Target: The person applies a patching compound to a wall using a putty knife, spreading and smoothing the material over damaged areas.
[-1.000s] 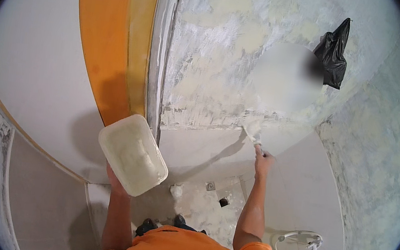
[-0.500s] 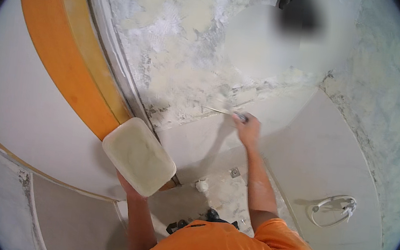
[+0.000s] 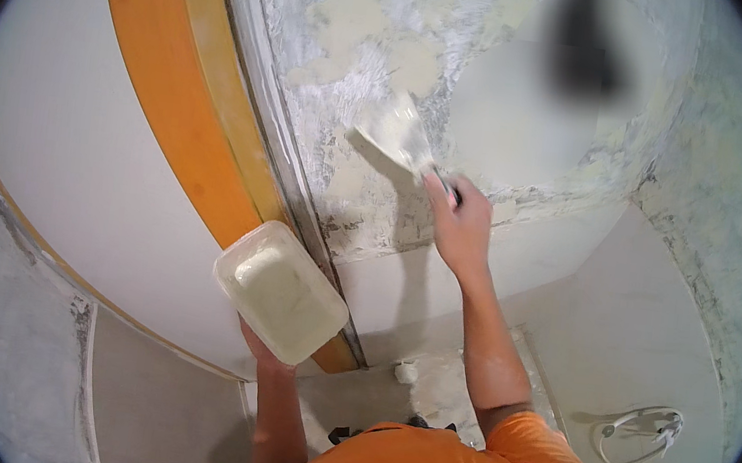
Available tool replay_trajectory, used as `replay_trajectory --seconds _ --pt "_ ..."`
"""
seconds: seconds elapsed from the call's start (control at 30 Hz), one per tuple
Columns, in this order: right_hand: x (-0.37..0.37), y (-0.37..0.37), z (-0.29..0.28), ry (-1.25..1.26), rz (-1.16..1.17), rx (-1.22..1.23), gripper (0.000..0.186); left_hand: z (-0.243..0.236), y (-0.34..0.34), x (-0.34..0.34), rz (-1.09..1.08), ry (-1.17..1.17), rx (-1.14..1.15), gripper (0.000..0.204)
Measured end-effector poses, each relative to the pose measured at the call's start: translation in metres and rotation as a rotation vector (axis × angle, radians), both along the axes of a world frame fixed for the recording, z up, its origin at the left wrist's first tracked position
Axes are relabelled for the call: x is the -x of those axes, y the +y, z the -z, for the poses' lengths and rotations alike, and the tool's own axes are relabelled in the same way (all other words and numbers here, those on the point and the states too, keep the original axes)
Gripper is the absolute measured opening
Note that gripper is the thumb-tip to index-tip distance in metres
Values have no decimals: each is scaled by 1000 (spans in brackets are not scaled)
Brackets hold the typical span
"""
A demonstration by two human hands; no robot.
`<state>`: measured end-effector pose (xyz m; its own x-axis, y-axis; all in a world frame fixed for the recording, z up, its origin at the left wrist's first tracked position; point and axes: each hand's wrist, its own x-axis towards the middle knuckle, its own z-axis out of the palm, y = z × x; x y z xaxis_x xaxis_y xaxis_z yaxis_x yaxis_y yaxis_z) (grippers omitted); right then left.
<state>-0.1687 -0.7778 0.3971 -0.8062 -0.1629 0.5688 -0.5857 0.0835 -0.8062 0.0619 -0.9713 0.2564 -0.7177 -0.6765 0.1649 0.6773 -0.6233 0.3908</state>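
Observation:
My left hand (image 3: 263, 342) grips a rectangular off-white tub (image 3: 281, 294) from beneath, with pale paste inside; most of the fingers are hidden by it. The fingers of my right hand (image 3: 458, 225) are wrapped round the handle of a wide putty knife (image 3: 400, 139), its pale blade blurred against the patchy grey-and-cream wall (image 3: 334, 191), a little above the tub and to its right. A dark shadow trails below the blade.
An orange band (image 3: 168, 80) runs beside a grey trim (image 3: 294, 186) on the left, next to a white panel (image 3: 66, 178). A coiled white shower hose (image 3: 636, 458) hangs on the right tiles (image 3: 633, 344). A blurred dark shape fills the upper right.
My right hand and the putty knife have moved up the wall, and the blade now points up-left. The tub stays in my left hand. The camera's view has shifted.

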Motion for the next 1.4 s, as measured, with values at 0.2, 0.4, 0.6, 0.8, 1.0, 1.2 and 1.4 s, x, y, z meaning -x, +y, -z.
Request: replay_trajectory --seconds 0.2,0.4,0.6,0.8,1.0,1.2,1.4 --pt "-6 -52 -61 63 -16 -92 49 -16 8 10 -16 52 -40 53" --pt "23 -27 40 -7 101 -284 56 2 0 10 19 56 -57 53" --pt "-9 20 100 -110 265 -258 53 -10 9 -11 24 81 -105 52" --pt "-35 -46 -54 80 -59 -45 51 -5 1 -8 64 139 -32 53" --pt "-15 -82 11 28 -37 -79 58 9 -2 -9 14 61 21 55" --pt "-22 -10 132 -244 -65 -174 54 -3 4 -26 -74 4 -10 51" --pt "-31 -50 10 -121 -265 52 48 21 -16 -29 -167 29 8 49"
